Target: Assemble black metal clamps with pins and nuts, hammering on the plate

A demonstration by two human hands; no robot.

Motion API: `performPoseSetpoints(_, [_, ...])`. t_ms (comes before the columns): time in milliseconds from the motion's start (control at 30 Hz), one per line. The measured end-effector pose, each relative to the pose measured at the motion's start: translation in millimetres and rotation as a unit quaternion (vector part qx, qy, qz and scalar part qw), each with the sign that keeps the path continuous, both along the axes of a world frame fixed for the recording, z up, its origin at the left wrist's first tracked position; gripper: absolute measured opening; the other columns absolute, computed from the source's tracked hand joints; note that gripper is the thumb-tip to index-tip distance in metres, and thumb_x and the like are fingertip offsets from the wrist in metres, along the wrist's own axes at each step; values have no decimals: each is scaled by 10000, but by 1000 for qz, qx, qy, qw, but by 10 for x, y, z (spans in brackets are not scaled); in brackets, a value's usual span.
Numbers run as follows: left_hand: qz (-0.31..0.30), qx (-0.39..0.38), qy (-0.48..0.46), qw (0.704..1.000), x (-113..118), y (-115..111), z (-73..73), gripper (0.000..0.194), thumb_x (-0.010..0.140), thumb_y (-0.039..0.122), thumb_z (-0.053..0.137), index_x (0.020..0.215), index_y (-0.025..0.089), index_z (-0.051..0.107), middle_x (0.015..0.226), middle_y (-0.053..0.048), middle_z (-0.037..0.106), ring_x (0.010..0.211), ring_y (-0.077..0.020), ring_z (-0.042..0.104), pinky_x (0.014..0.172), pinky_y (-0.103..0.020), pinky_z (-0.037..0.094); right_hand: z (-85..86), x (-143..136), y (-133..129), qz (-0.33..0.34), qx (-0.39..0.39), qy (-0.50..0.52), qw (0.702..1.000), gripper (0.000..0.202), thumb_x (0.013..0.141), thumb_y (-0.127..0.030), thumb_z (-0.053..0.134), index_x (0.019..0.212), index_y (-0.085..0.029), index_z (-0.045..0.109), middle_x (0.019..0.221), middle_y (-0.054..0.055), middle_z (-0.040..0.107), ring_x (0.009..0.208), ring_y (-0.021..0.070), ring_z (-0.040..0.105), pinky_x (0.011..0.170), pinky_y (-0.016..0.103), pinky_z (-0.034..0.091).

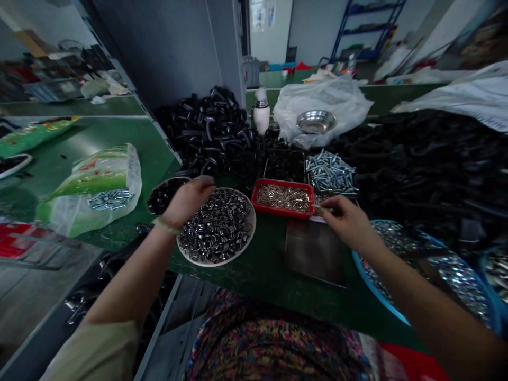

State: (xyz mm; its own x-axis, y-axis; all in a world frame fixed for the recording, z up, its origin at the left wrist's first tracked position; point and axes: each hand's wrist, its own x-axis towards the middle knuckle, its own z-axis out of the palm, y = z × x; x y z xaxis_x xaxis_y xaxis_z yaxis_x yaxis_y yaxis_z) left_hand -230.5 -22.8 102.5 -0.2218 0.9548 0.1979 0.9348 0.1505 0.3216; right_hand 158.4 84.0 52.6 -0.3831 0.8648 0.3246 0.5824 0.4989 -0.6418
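My left hand (189, 200) is above the left edge of a round white tray (254, 225) full of small dark metal rings (216, 227). Its fingers are curled together and a little blurred; what they hold, if anything, is hidden. A round container of black parts (162, 196) is partly behind that hand. My right hand (351, 221) pinches a small bolt-like metal piece (318, 208) beside the right end of a red tray (283, 213). Small coppery pins (281, 197) fill the red tray. Behind my right hand lies a heap of silvery bolts (331, 172).
A dark flat plate (315, 251) lies on the green table (254, 275) before me. On the right stands a blue basin (359, 264) of shiny small parts. Black handle-like parts (214, 124) pile up behind, near a white flask (261, 112) and a metal bowl (316, 121).
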Motion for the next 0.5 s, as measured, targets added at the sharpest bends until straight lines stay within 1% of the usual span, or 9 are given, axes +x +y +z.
performPoseSetpoints(33, [-56,-21,-16,998,211,376,-43,289,883,307,484,1098,179,630,1114,-46,678,1022,-181,622,960,-275,445,-21,-10,-192,-13,-19,23,999,134,792,-290,581,887,-202,616,770,23,658,645,168,589,579,273,450])
performPoseSetpoints(67, [-78,-40,-22,996,415,742,-98,266,873,249,495,1079,157,636,1122,-55,678,1043,-169,617,963,-248,436,-53,-13,-366,-23,-34,44,998,123,788,-288,578,870,-205,618,760,20,653,644,168,587,581,273,454])
performPoseSetpoints(133, [-92,-37,-21,995,784,1384,-215,274,890,229,469,1099,154,630,1148,-64,671,1074,-165,606,974,-242,423,-144,14,-653,-43,-57,79,994,118,791,-286,568,860,-209,626,770,22,655,678,175,600,616,283,471])
performPoseSetpoints(167, [-95,-37,-18,995,942,1642,-266,279,899,228,455,1108,158,627,1159,-70,667,1093,-169,599,983,-251,418,-199,49,-767,-54,-66,90,992,122,794,-291,568,861,-210,631,784,25,659,703,180,609,641,290,479])
performPoseSetpoints(233, [-96,-47,-13,994,1200,2023,-348,272,895,234,470,1096,157,636,1140,-95,672,1100,-196,600,980,-286,424,-317,157,-941,-79,-81,100,988,135,803,-308,576,874,-212,639,808,31,667,746,190,625,703,311,489])
performPoseSetpoints(300, [-93,-79,-8,993,1389,2250,-416,236,848,228,549,1030,130,663,1073,-135,689,1073,-239,618,952,-322,447,-430,292,-1050,-107,-94,107,984,156,815,-335,583,891,-213,643,824,34,674,778,198,636,763,335,488])
performPoseSetpoints(367, [-82,-112,-6,990,1528,2368,-483,226,782,205,628,974,96,674,1016,-176,695,1039,-275,635,918,-343,469,-522,413,-1104,-131,-106,116,979,176,823,-360,586,902,-214,645,839,37,681,798,205,641,808,358,482])
performPoseSetpoints(433, [-67,-129,-10,989,1633,2409,-549,252,750,171,649,985,80,663,1014,-199,690,1035,-282,640,906,-344,475,-579,491,-1118,-147,-108,124,975,186,821,-371,590,899,-213,650,846,39,687,792,206,641,843,378,474])
performPoseSetpoints(500, [-50,-125,-19,991,1705,2398,-598,286,755,132,621,1036,82,638,1048,-208,680,1060,-278,631,920,-353,468,-594,516,-1108,-155,-102,132,974,189,817,-372,597,895,-210,656,828,34,685,758,200,638,870,397,466])
